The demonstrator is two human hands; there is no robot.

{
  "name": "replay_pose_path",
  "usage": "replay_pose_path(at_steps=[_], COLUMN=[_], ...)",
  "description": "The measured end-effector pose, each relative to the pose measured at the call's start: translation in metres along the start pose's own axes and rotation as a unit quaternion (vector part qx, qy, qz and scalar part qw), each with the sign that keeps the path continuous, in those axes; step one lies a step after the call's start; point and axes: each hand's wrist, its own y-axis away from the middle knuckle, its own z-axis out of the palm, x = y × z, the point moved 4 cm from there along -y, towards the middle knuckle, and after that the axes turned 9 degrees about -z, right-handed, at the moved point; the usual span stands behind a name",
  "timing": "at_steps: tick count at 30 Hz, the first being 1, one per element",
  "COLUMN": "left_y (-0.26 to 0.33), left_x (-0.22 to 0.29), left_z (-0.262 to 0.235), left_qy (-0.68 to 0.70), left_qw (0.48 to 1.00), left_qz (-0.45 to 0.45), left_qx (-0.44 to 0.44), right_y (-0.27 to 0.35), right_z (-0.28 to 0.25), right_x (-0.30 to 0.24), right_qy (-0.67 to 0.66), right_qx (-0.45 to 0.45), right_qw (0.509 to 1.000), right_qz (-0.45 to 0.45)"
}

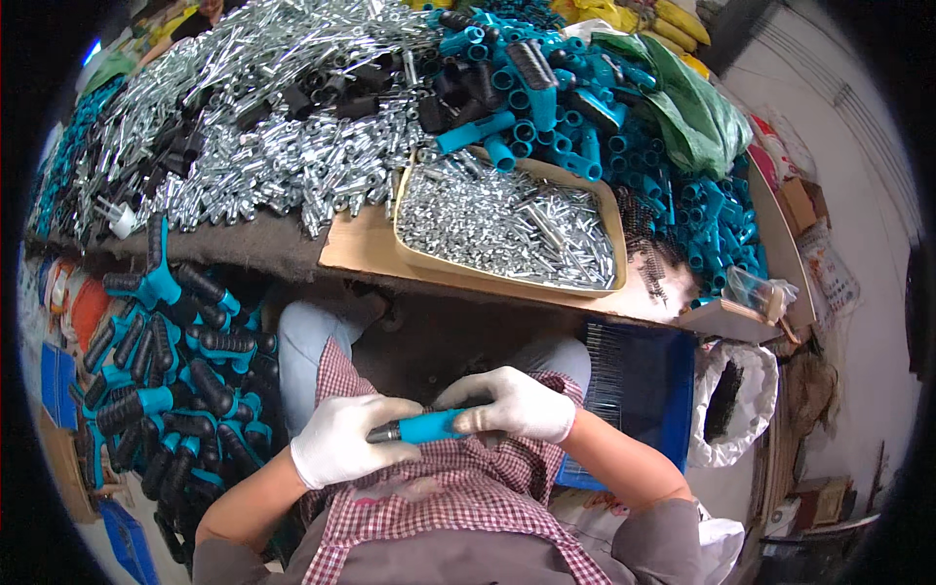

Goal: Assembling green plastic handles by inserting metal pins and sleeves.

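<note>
While my left hand [341, 439] in its white cotton glove wraps closed around the dark metal end of the short teal plastic handle tube [421, 426], my right hand [515, 403], gloved the same, pinches the other end with its fingers [475, 419] curled shut on it. It sits level across my lap, over the red-checked apron [458, 487], below the bench [361, 244] edge. I judge it light and rigid, hard smooth plastic that could slip in cloth gloves, so the best hold is around the barrel near each end, where I have it.

On the bench ahead, a shallow tan oval tray [611, 219] is filled with small bright silver metal pins, loose and heaped. Behind it lie piles of more silver parts [273, 146] and a heap of teal tubes [546, 107]. To my left, a mound of finished teal-and-black T-shaped grips [175, 370] rests low beside my knee. At my right, a blue plastic crate [673, 390] holds rows of thin dark metal rods, and a white sack [731, 400] beside it holds dark contents I cannot make out.
</note>
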Motion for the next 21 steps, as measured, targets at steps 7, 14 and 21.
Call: replay_pose_path(at_steps=[7,14,21], left_y=[0.001,-0.015,-0.026], left_x=[0.0,0.01,0.014], left_z=[0.003,0.031,0.027], left_qy=[-0.034,-0.08,-0.09], left_qw=[0.998,0.993,0.989], left_qz=[0.031,0.088,0.083], left_qx=[0.03,0.01,0.08], right_y=[0.001,-0.016,-0.037], right_z=[0.009,0.009,-0.07], right_x=[-0.017,-0.008,-0.069], right_qy=[0.226,0.152,0.477], right_qx=[0.023,-0.009,0.186], right_qw=[0.97,0.98,0.824], right_qz=[-0.09,-0.127,-0.24])
